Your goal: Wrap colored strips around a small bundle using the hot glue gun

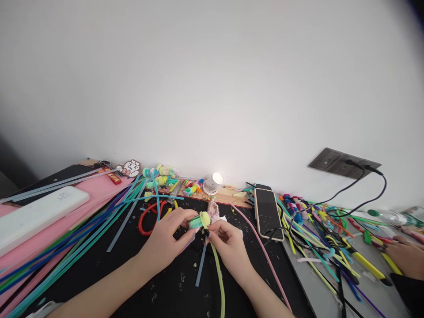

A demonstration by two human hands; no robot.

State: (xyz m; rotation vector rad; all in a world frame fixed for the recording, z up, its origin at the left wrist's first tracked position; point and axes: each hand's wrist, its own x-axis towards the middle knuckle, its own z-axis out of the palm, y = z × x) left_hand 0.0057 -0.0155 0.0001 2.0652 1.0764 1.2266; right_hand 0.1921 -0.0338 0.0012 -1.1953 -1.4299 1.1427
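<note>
Over the black mat (172, 282), my left hand (165, 240) pinches a small coiled pipe-cleaner piece (195, 222) in green and yellow. My right hand (228, 243) grips its right side, with fingertips closed by a small black part (207, 232). A long pale yellow pipe cleaner (218, 282) hangs down from between the hands toward the front. Under them lies a grey-blue strip (201, 267). Red-handled scissors (143, 221) rest just left of my left hand. A pink pipe cleaner (265, 254) curves past my right hand.
Long pipe cleaners (82, 238) and a white device (49, 212) lie at left. A white paper cup (214, 182) stands near the wall. A phone (267, 212) lies right of centre. Farther right are yellow-black pliers (366, 265), cables under a socket (344, 163), and another person's hand (406, 256).
</note>
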